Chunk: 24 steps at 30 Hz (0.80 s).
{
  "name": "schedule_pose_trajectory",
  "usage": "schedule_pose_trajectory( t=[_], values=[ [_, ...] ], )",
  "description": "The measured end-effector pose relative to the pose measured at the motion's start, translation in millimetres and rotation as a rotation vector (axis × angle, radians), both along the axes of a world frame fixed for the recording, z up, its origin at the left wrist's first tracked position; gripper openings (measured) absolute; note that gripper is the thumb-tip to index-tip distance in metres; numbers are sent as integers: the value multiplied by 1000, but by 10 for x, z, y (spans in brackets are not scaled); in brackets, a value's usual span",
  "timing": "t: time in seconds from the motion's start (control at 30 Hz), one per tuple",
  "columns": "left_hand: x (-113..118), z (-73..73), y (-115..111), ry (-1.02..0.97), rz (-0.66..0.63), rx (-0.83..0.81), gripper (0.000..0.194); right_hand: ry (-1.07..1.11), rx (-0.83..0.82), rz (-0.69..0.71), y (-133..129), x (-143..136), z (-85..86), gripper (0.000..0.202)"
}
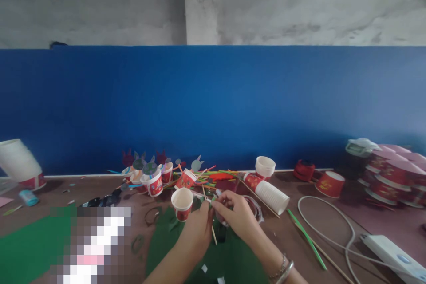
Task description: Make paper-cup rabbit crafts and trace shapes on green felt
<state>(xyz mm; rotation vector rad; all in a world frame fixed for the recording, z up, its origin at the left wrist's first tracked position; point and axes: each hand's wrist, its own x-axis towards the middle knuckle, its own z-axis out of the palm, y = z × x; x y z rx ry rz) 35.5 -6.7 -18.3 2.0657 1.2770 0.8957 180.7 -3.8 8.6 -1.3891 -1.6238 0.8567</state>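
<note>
Apparently both hands are pinched nearly closed: the left hand (196, 228) and right hand (238, 213) meet on a small pale piece (213, 200) over the green sheet (233, 264), towards the desk's (282, 239) near edge. Whether the left also grips the thin stick (214, 235), I cannot tell. Best brace the left, adjusting with right fingertips.

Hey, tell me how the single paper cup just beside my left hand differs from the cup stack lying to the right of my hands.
The single cup stands upright, but the cup stack lies on its side. The single cup is short; the cup stack is long, with many nested rims showing. Both show red and white.
</note>
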Motion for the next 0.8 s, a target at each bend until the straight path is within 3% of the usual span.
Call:
schedule_pose_trajectory(
  t=[0.43, 0.57, 0.7, 0.8],
  values=[
    [-26, 59, 4, -18, -91, -29, 19, 6, -69, 25, 35, 45, 20, 21],
    [-47, 123, 26, -63, -115, -50, 24, -9, -42, 81, 29, 91, 44, 33],
    [-88, 192, 48, -140, -161, -156, 28, -73, 84, 83, 32, 129, 98, 19],
    [-127, 227, 57, -164, -225, -235, 30, -57, 86, 119, 38, 136, 153, 14]
  ],
)
